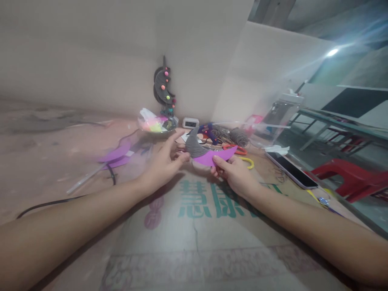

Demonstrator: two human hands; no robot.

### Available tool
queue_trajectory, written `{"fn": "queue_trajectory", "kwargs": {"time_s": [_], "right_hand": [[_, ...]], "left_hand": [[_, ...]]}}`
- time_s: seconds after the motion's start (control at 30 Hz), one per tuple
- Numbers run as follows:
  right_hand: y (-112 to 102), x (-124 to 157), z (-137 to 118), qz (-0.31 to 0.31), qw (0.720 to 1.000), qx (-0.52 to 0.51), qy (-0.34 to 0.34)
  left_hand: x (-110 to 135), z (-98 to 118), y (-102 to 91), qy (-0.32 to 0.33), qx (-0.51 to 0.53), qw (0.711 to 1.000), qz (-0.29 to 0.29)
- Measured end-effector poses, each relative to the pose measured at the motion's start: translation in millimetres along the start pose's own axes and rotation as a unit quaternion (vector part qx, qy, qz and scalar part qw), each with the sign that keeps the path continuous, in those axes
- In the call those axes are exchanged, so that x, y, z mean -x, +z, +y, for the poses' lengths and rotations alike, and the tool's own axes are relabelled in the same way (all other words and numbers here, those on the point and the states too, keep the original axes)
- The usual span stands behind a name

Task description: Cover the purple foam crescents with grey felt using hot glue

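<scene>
A crescent-shaped purple piece [204, 159] is held up over the table, its left horn wrapped in grey yarn [194, 144]. My right hand [232, 169] pinches the purple part from below, thumb on its face. At the wrapped end is my left hand [168, 157], its index finger stretched out while the thumb and other fingers close by the crescent's left edge. A thin, blurred strand curves below the crescent from the left thumb; it looks like yarn. The left fingertips are partly hidden.
Behind lie grey yarn balls [238, 136], orange-handled scissors [235, 149], a blue glue gun [209, 132] and a small clock [190, 122]. A decorated crescent [163, 87] stands by a clear bowl [157, 127]. Purple pieces [117, 155] lie left, a phone [291, 169] right.
</scene>
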State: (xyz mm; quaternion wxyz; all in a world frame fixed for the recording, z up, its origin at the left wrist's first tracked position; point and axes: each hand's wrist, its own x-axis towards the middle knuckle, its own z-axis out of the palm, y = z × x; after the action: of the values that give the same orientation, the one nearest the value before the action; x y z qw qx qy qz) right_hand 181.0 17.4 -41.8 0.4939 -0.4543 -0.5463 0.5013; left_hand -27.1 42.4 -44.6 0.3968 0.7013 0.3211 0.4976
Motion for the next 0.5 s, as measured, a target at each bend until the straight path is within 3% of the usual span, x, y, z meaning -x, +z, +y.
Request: {"fn": "queue_trajectory", "kwargs": {"time_s": [0.23, 0.4, 0.5], "right_hand": [[-2.3, -1.7, 5.0, -0.010, 1.000, 0.012, -0.022], [-2.4, -2.0, 6.5, -0.013, 1.000, -0.021, -0.012], [-0.7, 1.0, 4.5, -0.053, 0.998, 0.025, -0.015]], "left_hand": [[7.4, -2.8, -0.9, 0.117, -0.189, 0.974, -0.050], [8.3, -0.4, -1.1, 0.125, -0.220, 0.967, -0.041], [7.5, 0.8, -1.1, 0.145, -0.228, 0.962, -0.045]]}}
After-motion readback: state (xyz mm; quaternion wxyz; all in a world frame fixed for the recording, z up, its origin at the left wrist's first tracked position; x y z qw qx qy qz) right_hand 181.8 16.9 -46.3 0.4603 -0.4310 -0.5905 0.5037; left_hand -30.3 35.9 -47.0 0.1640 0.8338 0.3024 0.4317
